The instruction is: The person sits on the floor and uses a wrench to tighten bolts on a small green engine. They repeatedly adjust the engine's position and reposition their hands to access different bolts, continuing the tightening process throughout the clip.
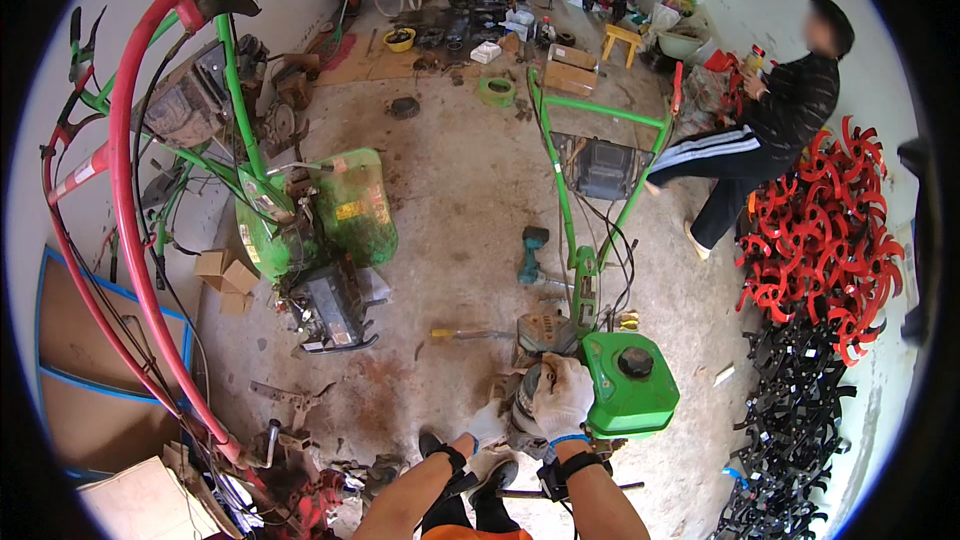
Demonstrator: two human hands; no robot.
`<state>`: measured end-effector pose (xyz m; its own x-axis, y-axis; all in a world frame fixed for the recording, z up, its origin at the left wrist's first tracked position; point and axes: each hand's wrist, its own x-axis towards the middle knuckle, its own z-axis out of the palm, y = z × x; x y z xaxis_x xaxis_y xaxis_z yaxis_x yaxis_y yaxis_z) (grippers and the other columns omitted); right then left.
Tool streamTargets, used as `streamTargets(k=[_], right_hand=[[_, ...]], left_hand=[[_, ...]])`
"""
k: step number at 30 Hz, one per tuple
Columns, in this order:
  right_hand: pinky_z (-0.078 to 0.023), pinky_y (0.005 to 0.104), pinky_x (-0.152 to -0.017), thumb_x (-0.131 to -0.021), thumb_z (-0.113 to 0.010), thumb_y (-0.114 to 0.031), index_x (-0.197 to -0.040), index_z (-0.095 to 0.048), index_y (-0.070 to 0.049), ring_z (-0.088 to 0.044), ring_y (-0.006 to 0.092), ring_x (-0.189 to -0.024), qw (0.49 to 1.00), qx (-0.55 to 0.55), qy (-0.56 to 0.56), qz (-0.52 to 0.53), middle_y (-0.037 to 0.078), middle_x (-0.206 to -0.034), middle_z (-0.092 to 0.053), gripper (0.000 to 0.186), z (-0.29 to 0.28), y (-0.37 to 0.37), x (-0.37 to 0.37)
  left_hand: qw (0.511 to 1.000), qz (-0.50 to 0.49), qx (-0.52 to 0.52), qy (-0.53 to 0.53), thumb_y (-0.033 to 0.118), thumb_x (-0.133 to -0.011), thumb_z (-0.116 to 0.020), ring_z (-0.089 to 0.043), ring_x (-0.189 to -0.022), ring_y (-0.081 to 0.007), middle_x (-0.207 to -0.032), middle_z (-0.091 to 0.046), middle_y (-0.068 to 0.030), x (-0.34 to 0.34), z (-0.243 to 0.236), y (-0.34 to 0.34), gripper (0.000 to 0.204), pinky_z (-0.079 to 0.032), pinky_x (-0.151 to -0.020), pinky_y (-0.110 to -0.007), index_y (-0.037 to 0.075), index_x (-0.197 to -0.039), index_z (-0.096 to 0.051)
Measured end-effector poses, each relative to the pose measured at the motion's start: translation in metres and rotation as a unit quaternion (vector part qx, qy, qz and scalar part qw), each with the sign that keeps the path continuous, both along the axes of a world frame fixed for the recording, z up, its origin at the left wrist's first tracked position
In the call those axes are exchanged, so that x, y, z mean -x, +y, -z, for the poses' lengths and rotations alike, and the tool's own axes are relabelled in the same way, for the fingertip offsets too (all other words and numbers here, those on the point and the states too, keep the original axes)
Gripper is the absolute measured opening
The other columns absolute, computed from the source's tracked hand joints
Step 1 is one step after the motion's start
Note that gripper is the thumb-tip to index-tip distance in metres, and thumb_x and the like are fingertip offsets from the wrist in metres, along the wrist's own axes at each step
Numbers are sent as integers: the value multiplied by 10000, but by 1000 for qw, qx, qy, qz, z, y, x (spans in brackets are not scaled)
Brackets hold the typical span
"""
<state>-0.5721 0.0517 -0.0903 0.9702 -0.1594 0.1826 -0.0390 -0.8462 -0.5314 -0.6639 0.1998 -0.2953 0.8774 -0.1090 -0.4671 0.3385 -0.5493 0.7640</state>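
Observation:
A green walk-behind tiller stands in front of me, its green fuel tank point(622, 390) with a black cap to the right of my hands. Both hands wear pale work gloves. My right hand point(562, 395) lies closed over the top of the engine, just left of the tank; its fingers curl round a part I cannot make out. Lower and to the left, my left hand point(490, 423) presses against the side of a dark, round engine part point(522, 412). Its fingertips are mostly hidden. A grey-brown engine housing point(547, 333) sits just beyond my hands.
A teal cordless drill point(532, 255) and a yellow-handled screwdriver point(440, 334) lie on the floor. At left stands another tiller with red handlebars point(122, 140). Red blades point(820, 230) and black blades point(795, 400) are heaped along the right wall, near a walking person point(800, 90).

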Motion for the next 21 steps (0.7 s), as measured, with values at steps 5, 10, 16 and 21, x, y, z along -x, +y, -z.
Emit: streamTargets(k=[5, 10, 16, 21], right_hand=[[-571, 481, -917, -977, -772, -177, -1099, -793, -156, -720, 353, -1023, 1000, 10, -6, -1, 81, -1079, -772, 125, 2, 0, 1], [-576, 513, -890, -952, -765, -184, -1125, -801, -170, -714, 379, -1014, 1000, 12, -8, 4, 107, -1063, -765, 177, 0, 2, 0], [-566, 532, -890, -953, -745, -168, -1133, -795, -142, -706, 405, -1015, 999, -10, -43, -17, 133, -1074, -761, 188, 4, -2, 2], [-572, 512, -884, -969, -745, -143, -1173, -795, -146, -715, 384, -1014, 1000, 0, -23, -10, 113, -1098, -774, 211, 3, -1, 2]], left_hand=[[997, 34, -37, 55, 283, -1097, -588, -744, -997, -541, -1028, -756, -334, -9, 7, 0, 280, -592, -813, -593, 31, -1162, -691], [996, 4, 24, 81, 282, -1110, -592, -770, -854, -458, -938, -771, -264, -6, 8, 7, 286, -606, -743, -550, 28, -1189, -696], [975, -111, 138, 136, 202, -1092, -647, -755, -936, -332, -1088, -745, -182, 20, 22, 30, 269, -649, -818, -474, 33, -1294, -702], [910, -272, 243, 195, 138, -1062, -737, -739, -900, -211, -1095, -731, -88, 24, 36, 63, 275, -673, -785, -390, -12, -1287, -690]])
